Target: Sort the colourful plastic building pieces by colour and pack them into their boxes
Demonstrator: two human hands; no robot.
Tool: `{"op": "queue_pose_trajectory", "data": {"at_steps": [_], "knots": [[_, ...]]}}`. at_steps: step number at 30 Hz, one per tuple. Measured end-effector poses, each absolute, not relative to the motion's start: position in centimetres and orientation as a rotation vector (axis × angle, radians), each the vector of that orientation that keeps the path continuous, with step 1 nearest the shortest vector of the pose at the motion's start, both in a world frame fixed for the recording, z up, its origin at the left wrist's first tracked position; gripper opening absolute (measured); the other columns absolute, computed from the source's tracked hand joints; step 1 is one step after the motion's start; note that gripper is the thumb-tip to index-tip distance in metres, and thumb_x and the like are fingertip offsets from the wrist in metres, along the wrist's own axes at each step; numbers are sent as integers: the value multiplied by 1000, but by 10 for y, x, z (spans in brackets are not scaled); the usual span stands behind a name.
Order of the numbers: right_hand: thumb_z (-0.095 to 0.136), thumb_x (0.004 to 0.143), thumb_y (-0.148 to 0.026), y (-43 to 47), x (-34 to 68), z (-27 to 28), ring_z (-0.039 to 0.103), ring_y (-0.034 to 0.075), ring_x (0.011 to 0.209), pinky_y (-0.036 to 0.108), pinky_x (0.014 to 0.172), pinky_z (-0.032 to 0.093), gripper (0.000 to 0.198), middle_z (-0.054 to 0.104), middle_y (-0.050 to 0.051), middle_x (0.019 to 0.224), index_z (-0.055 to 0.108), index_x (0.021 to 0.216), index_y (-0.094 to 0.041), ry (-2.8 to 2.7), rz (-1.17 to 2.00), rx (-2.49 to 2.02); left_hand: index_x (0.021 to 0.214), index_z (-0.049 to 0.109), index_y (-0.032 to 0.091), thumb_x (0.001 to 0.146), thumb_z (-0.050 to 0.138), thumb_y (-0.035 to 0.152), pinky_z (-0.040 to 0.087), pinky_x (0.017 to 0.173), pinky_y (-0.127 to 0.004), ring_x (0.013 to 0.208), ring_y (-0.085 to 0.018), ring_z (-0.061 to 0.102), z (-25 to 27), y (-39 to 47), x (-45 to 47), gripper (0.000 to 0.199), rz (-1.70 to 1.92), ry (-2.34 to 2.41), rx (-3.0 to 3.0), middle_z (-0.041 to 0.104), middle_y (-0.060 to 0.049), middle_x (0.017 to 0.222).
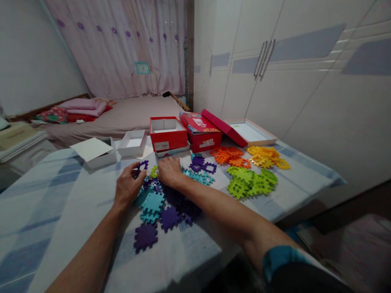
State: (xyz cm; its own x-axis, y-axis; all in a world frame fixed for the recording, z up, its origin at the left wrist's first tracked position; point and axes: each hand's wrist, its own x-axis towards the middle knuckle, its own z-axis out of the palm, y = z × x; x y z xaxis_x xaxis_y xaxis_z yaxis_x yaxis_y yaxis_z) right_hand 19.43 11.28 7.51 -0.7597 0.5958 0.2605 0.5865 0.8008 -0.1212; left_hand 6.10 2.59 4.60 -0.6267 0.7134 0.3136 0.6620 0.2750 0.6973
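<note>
My left hand [130, 183] pinches a purple interlocking tile [143, 165] with an open middle, at the left edge of a mixed pile. My right hand [169, 171] reaches over the far side of that pile with its fingers bent down; the fingertips are hidden, so I cannot tell what they hold. A lime-green piece [154, 171] lies between the two hands. Around them are turquoise tiles [152, 203] and solid purple tiles [170, 217]. One purple tile [146, 237] lies apart, nearest to me.
Sorted piles of green tiles [252, 181], orange tiles [230, 156] and yellow tiles [269, 156] lie to the right. Behind stand an open red box [168, 139], a second red box [204, 141], white boxes [132, 143] and a leaning red lid [224, 128]. The tablecloth [70, 199] has blue stripes.
</note>
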Motion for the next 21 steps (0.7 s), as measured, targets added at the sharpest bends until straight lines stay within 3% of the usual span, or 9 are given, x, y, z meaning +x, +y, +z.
{"op": "queue_pose_trajectory", "data": {"at_steps": [4, 13, 21], "knots": [[38, 89, -12, 114, 194, 70, 56, 22, 105, 38, 89, 42, 30, 66, 10, 109, 65, 103, -10, -2650, 29, -966, 124, 58, 16, 79, 53, 45, 49, 95, -43, 102, -26, 65, 44, 27, 63, 54, 1257, 2460, 1411, 64, -13, 117], [43, 88, -17, 134, 212, 93, 61, 23, 98, 33, 83, 46, 30, 66, 14, 108, 65, 107, -13, -2620, 146, -1046, 127, 56, 13, 80, 52, 42, 48, 97, -41, 103, -26, 65, 47, 26, 68, 55, 1287, 2469, 1449, 63, -14, 122], [48, 86, -18, 136, 351, 135, 60, 17, 88, 27, 82, 43, 22, 68, 8, 96, 68, 95, -15, -2438, 106, -1058, 125, 57, 14, 80, 51, 42, 48, 97, -40, 104, -25, 64, 47, 25, 69, 54, 1225, 2432, 1524, 63, -14, 122]]}}
